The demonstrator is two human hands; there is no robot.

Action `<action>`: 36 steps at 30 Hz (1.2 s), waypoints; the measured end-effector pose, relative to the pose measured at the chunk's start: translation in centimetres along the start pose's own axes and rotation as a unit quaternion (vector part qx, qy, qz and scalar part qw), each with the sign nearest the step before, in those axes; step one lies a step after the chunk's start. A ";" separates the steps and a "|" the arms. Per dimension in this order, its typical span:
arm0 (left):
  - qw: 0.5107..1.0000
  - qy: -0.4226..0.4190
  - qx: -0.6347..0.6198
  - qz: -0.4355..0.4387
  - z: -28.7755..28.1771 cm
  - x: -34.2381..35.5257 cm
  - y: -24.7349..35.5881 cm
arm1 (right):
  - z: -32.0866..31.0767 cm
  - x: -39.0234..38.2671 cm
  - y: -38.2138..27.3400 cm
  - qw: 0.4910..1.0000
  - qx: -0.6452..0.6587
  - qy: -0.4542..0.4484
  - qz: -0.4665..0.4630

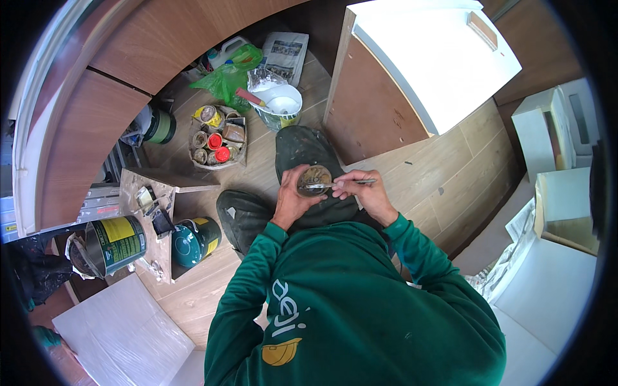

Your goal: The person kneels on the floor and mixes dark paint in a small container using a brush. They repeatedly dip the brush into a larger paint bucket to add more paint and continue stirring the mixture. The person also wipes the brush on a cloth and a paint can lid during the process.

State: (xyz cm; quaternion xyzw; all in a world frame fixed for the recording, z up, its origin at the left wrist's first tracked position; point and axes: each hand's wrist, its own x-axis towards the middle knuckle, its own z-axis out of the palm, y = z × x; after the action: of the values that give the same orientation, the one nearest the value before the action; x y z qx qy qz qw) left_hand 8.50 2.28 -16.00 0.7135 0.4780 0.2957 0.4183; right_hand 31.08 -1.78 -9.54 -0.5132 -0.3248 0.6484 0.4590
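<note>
My left hand (293, 198) is wrapped round a small round tub (313, 175) with brownish, smeared insides, held above my lap. Between the fingers of my right hand (362, 190) is a thin metal tool (365, 181), perhaps a small spatula or spoon. Its pale end reaches over the tub's rim into the opening; its exact shape is too small to tell. Both forearms are in green sleeves. Beyond my knees stands a white bucket (284, 103) with a red-handled tool (250, 96) lying across its rim. Left of it, a box (219, 162) holds several small cans and jars, some with red lids.
A cabinet carcass with a white top (444, 58) stands ahead to the right. At left are a small wooden stand (168, 193), a dark green paint can (116, 244) and a second can (193, 241). White panels (547, 289) lie at right; a wrapped panel (125, 334) lies lower left.
</note>
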 end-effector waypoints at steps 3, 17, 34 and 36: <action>1.000 0.007 0.004 0.009 0.0 0.0 0.1 | -0.4 0.2 0.4 0.999 0.028 0.000 0.016; 0.981 0.013 0.157 0.111 0.5 0.1 1.7 | 1.9 -2.1 -2.9 0.915 -0.382 0.028 -0.130; 0.974 0.043 0.177 0.138 0.9 -0.3 1.1 | 3.2 -2.3 -1.9 0.859 -0.469 -0.020 -0.205; 0.982 0.034 0.167 0.086 0.4 -0.5 1.2 | 3.9 -2.2 -2.4 0.868 -0.454 -0.002 -0.201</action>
State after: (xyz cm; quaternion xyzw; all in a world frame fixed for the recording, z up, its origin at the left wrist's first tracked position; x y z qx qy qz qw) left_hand 9.13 1.42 -15.14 0.8014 0.4713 0.2706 0.2499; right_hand 28.10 -2.76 -5.57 -0.5876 -0.6803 0.3241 0.2947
